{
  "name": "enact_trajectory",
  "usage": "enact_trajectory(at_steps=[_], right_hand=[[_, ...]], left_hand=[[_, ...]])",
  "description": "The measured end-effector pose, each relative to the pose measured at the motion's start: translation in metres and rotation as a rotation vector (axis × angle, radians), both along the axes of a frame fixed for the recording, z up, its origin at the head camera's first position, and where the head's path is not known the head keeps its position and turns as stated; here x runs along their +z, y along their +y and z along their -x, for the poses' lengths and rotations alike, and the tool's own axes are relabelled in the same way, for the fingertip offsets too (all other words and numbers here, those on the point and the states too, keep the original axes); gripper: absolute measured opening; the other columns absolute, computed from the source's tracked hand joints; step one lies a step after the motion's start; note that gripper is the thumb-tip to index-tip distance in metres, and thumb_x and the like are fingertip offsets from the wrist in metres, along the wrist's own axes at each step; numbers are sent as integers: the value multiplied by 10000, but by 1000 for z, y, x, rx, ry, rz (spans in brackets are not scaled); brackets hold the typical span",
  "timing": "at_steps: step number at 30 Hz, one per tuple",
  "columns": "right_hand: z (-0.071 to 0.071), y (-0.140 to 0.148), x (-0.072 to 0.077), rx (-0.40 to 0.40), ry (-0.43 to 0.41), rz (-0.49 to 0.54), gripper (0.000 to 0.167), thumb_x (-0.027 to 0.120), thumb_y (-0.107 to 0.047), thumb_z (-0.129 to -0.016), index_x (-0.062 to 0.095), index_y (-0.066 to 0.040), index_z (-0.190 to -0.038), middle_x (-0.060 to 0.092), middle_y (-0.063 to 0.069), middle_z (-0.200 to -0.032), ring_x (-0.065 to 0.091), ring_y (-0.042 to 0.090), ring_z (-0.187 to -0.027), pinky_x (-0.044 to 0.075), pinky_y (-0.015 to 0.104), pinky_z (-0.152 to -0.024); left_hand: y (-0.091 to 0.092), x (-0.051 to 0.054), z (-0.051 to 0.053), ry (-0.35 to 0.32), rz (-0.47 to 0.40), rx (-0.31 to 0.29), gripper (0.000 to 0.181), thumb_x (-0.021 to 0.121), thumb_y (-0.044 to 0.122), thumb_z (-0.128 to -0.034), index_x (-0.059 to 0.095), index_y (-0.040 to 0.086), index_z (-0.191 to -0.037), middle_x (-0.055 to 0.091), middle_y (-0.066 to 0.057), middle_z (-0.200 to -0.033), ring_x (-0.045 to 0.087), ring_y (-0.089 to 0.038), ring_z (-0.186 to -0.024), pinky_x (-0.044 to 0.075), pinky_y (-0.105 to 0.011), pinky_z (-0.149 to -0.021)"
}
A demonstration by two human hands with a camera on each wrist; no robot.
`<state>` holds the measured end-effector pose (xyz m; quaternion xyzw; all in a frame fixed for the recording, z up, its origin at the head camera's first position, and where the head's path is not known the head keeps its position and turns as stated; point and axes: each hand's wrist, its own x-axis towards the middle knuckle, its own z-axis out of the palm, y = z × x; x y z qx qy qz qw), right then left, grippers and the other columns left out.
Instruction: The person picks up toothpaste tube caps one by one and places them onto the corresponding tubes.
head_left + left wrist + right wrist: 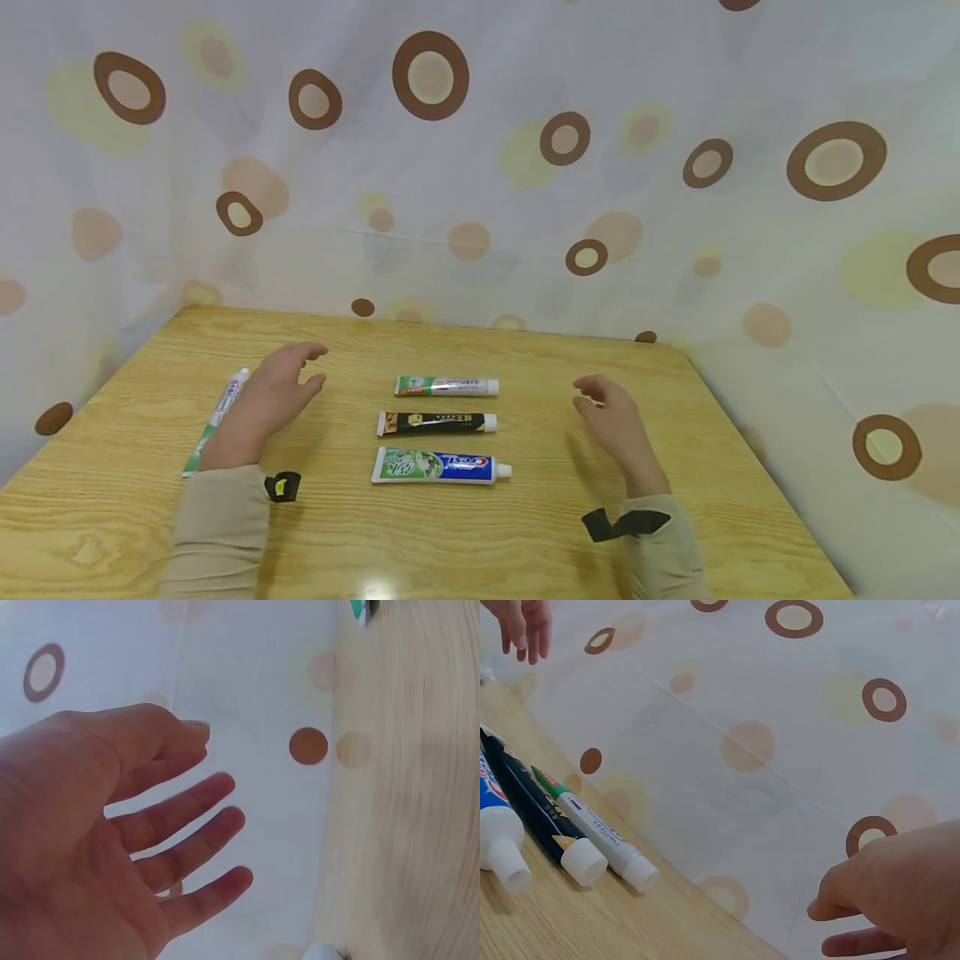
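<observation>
My left hand [268,406] hovers over the left side of the table with fingers apart and nothing in its grasp. Under and beside it lies a green-and-white toothpaste tube [227,408], slanted and partly hidden by the hand and wrist. Relaxed, slightly bent fingers show on the left hand [150,825] in the left wrist view. My right hand [611,419] hangs over the right side, also holding nothing. Between the hands three tubes lie in a stack of rows, caps to the right: a green-and-white toothpaste tube [446,386], a black toothpaste tube [435,423] and a blue-and-green toothpaste tube [438,467].
The wooden table [450,542] meets a white curtain-like sheet [480,183] with brown and yellow circles at the back and sides. Black straps [282,487] sit around both wrists.
</observation>
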<state>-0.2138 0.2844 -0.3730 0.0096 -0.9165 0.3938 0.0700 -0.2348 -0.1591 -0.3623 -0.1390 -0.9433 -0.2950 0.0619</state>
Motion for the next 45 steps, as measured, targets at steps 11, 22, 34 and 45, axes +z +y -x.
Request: enact_trajectory(at_steps=[11,22,34,45], right_hand=[[3,18,-14,-120,-84,-30,517,518,-115,-970,386,79,-1431,293,370,-1453,366,519,-1306,361,617,-1053],[7,23,-22,-117,-225,-81,648,529,-156,-977,229,72,-1505,169,439,-1462,331,576,-1318,363,658,-1045],[7,25,-29,-103,-209,-146,616,531,-86,-935,284,110,-1465,334,418,-1396,470,501,-1181,437,576,-970],[8,28,-35,-125,-181,-169,550,509,-31,-894,378,80,-1417,406,384,-1320,491,502,-1153,464,556,-926]], left_hand=[[-33,-12,2,-103,9,194,551,506,166,-994,355,-52,-1478,327,-411,-1436,308,-634,-1269,352,-703,-984],[-56,-23,-3,-243,27,293,658,490,209,-965,233,-54,-1511,240,-457,-1423,222,-680,-1247,301,-737,-926],[-60,-26,-9,-428,42,345,751,542,129,-908,106,-69,-1487,206,-514,-1300,222,-665,-1175,312,-734,-894],[-65,-32,-7,-398,33,332,712,499,74,-932,110,-91,-1505,249,-522,-1288,279,-676,-1129,372,-689,-832]])
